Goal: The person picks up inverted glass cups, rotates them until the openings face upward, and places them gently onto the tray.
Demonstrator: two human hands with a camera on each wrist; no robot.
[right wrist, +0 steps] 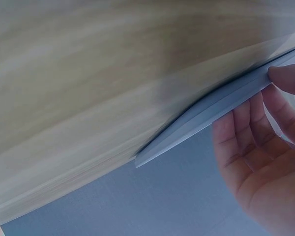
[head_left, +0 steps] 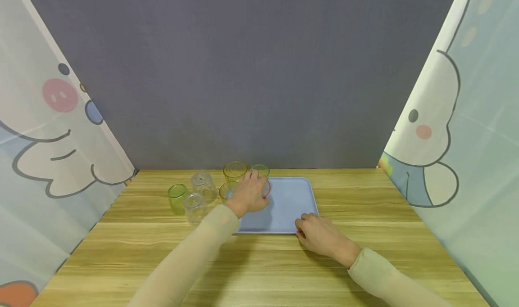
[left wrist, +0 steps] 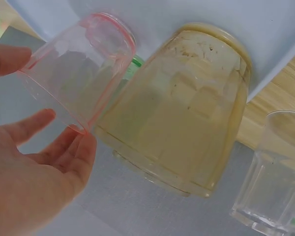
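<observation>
My left hand (head_left: 249, 193) is over the left part of a pale blue tray (head_left: 289, 208). In the left wrist view it holds a clear cup with a pink rim (left wrist: 81, 73), the thumb on one side and fingertips on the other. The cup's far end meets the tray surface. Right beside it is a larger amber cup (left wrist: 177, 113), and a green rim (left wrist: 134, 66) shows between them. My right hand (head_left: 318, 235) grips the tray's near right corner; in the right wrist view the thumb is outside the rim (right wrist: 201, 115) and the fingers inside.
Left of the tray stand a green cup (head_left: 177, 200) and two clear cups (head_left: 203, 187). Another amber cup (head_left: 235, 172) and a green-rimmed cup (head_left: 260, 168) are at the back. The wooden table (head_left: 259, 271) ends at a grey panel (head_left: 259, 82).
</observation>
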